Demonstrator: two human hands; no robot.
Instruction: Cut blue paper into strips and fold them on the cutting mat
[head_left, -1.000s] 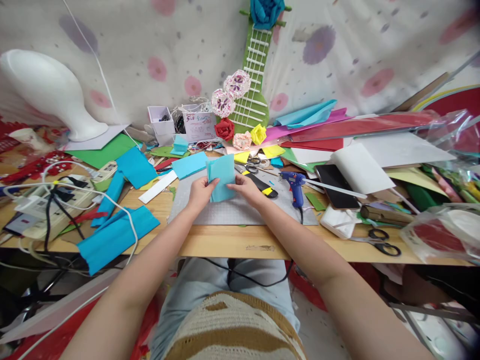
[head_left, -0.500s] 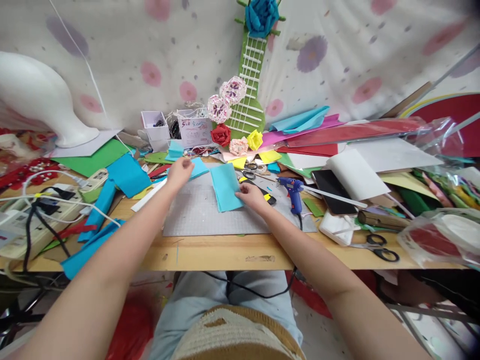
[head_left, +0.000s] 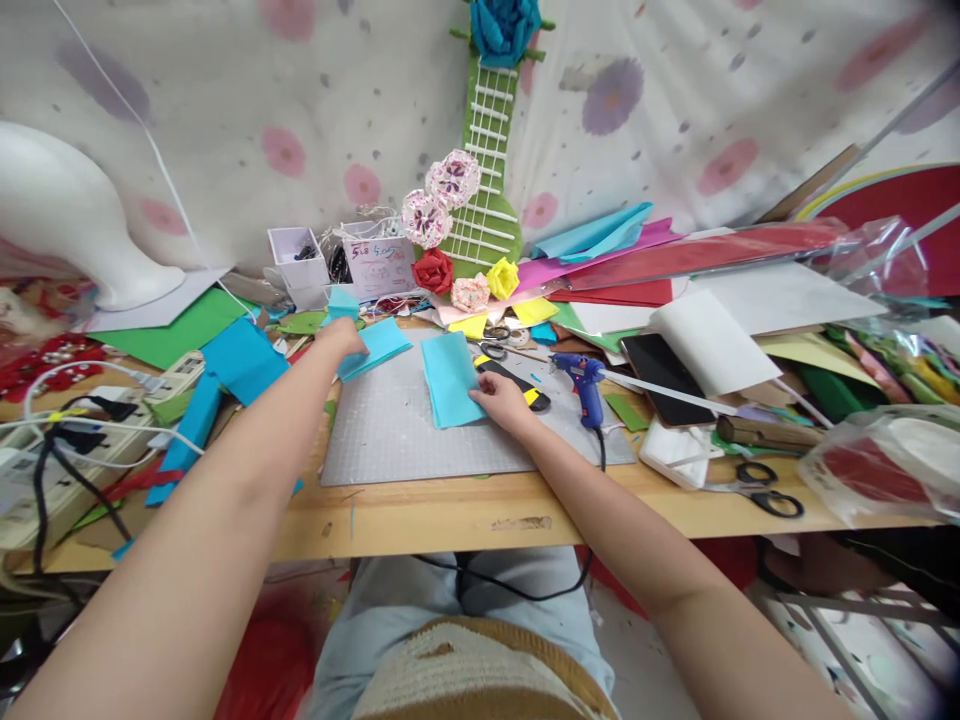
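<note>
A folded light-blue sheet of paper (head_left: 450, 382) lies on the grey cutting mat (head_left: 397, 440). My right hand (head_left: 501, 398) pinches its right edge between thumb and fingers. My left hand (head_left: 341, 343) is at the left end of a second light-blue paper piece (head_left: 381, 348), near the mat's upper left corner. The back of that hand hides most of its fingers, so its grip does not show. A small light-blue piece (head_left: 342, 304) lies just beyond my left hand.
Right of the paper are a black and yellow cutter (head_left: 534, 398), a blue glue gun (head_left: 583, 388) and a phone (head_left: 660, 378). Scissors (head_left: 761, 488) lie by the front edge. A green paper guitar with flowers (head_left: 487, 215) stands behind. Power strips (head_left: 97, 470) and cables crowd the left.
My left hand has moved left, uncovering more of the second blue paper piece. My right hand keeps its pinch on the folded sheet. The view has shifted slightly.
</note>
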